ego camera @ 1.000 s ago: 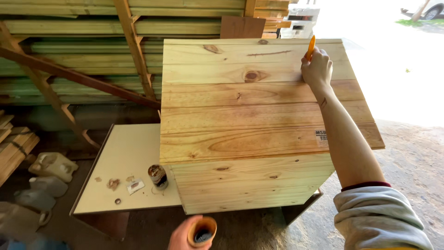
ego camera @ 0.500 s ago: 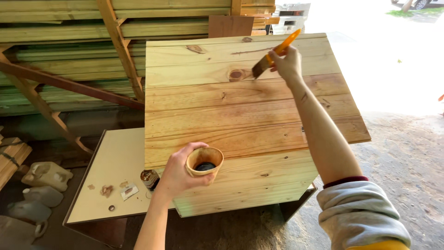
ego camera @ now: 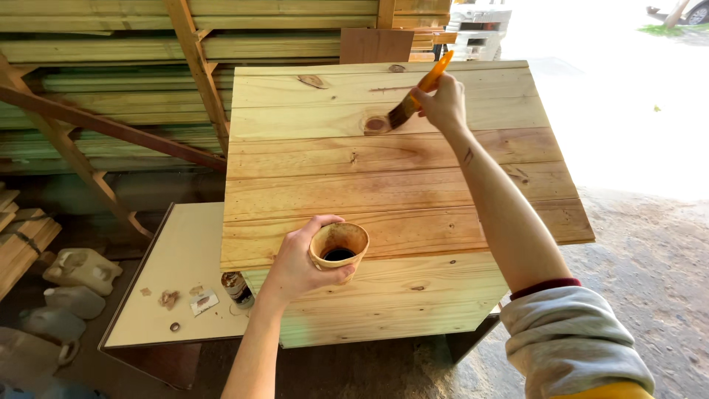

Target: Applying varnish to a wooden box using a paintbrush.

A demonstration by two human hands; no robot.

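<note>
A slatted pine box [ego camera: 384, 185] is being coated with stain, its near boards already darker and the far boards pale; the next stroke is judged to need the bristles drawn along the grain past the knot. The right hand [ego camera: 443, 103], arm outstretched, is clenched on an orange-handled brush [ego camera: 415, 97], while the left hand [ego camera: 299, 266] grasps a stained cup [ego camera: 338, 245] above the box's near edge.

Right hand [ego camera: 442, 100] is covering the paintbrush [ego camera: 417, 92] handle's middle. Wooden box [ego camera: 384, 185] is hiding the desk [ego camera: 177, 288] right part and half a small bottle [ego camera: 238, 288]. Bottom edge is cutting off both arms; scraps on desk too small to tell.
</note>
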